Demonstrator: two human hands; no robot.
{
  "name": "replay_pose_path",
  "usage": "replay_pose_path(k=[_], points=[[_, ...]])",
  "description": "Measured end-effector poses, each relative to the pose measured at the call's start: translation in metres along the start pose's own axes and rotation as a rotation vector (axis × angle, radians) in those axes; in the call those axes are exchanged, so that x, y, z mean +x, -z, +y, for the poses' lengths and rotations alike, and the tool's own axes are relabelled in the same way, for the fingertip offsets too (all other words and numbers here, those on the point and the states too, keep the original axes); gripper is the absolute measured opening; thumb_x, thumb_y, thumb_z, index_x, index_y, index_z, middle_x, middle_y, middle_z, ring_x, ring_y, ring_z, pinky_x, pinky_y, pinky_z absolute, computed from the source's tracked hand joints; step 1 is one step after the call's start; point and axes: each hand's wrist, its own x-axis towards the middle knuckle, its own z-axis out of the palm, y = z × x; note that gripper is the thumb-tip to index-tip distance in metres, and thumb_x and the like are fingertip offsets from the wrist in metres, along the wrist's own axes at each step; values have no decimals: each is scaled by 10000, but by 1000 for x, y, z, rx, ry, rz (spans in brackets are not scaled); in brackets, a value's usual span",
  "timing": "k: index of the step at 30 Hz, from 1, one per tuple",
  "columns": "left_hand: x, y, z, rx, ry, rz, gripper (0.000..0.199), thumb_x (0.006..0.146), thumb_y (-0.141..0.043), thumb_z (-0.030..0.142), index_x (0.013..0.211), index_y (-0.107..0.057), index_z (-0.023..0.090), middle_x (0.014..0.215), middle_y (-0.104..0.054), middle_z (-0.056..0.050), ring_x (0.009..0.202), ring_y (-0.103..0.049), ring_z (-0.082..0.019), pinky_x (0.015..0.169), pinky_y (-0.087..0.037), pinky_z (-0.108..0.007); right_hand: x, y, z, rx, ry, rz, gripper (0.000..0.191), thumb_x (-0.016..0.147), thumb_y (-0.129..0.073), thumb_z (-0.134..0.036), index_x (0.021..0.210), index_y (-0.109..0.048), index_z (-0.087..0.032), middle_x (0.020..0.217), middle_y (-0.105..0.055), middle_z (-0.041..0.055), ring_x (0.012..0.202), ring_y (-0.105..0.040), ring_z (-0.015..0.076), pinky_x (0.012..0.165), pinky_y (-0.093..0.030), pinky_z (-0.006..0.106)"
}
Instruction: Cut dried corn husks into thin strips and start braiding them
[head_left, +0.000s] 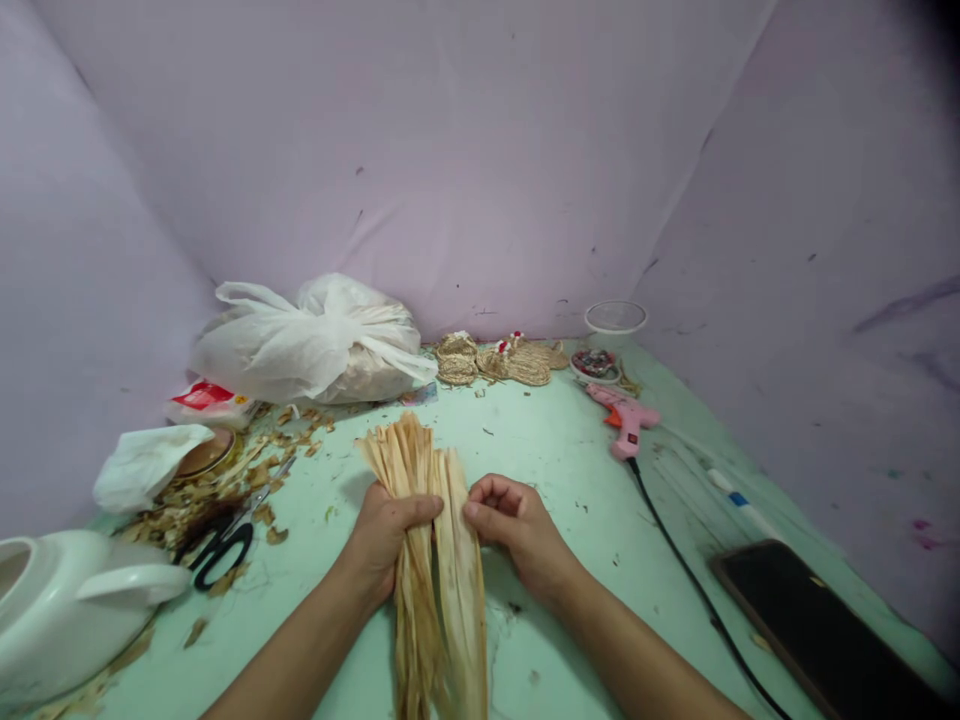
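A bundle of long, dry, straw-coloured leaf strips (420,620) stands out in the middle of the view, its upper ends fanned. My left hand (390,530) is closed round the bundle near its upper part, with the thumb across the front. Beside the bundle, a wider pale strip (459,560) hangs on its right side, touching it. My right hand (514,525) pinches the right edge of this pale strip between thumb and curled fingers. Both hands are above the pale green table (555,440).
On the left lie a white jug (75,610), black-handled scissors (223,550), dry scraps (172,500) and a white plastic bag (322,340). Woven pieces (521,362) sit at the back. At right are a pink glue gun (626,420) with cord and a dark phone-like slab (825,630).
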Motion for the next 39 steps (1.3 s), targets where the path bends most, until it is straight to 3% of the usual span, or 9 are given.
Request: replay_pose_path(k=[5,9,15,19,29,35,39], points=[[-2,1,5,-59,36,-87,345,489,-705,107,823,-636,54,655,-696,-121,577,-647,-261,575,-536,-393,1,1,0,132,4,101,333,512,-758,-234,760,-547,-165,510,-512,-69,425,-404,51,446,-299,185],[-3,1,4,-66,69,-143,426,488,-726,127,896,-638,42,681,-697,-135,562,-643,-263,564,-532,-400,1,-1,-1,99,-18,31,419,524,-754,-240,894,-578,-155,554,-537,-53,449,-445,69,459,-333,197],[1,3,-3,-37,10,-160,419,523,-746,136,918,-639,44,751,-698,-137,644,-647,-251,610,-526,-367,-2,-4,-1,-25,3,-86,393,548,-762,-397,804,-586,-156,690,-603,16,610,-560,134,568,-429,254],[1,2,-3,-25,-8,-154,412,512,-757,134,899,-639,54,749,-701,-125,665,-650,-253,618,-527,-359,-1,-7,2,-97,19,-41,358,500,-784,-383,702,-605,-149,654,-619,10,580,-548,120,604,-424,258],[-5,-3,5,-48,60,-15,335,453,-731,89,773,-639,45,614,-680,-94,519,-620,-216,528,-526,-351,0,-5,4,-75,-15,101,359,516,-764,-428,589,-561,-141,480,-491,-49,435,-379,51,453,-280,205],[-6,-5,5,-50,77,-106,400,473,-784,160,833,-642,59,673,-694,-112,581,-638,-227,572,-529,-348,1,-5,3,-103,-22,96,374,515,-763,-439,579,-542,-144,455,-455,-61,423,-342,45,429,-251,198],[-5,-6,4,-9,53,-83,389,457,-777,126,819,-651,59,688,-696,-106,605,-642,-232,586,-526,-341,2,-5,3,-91,-23,89,372,513,-769,-434,577,-538,-149,448,-457,-62,405,-347,45,419,-262,197]])
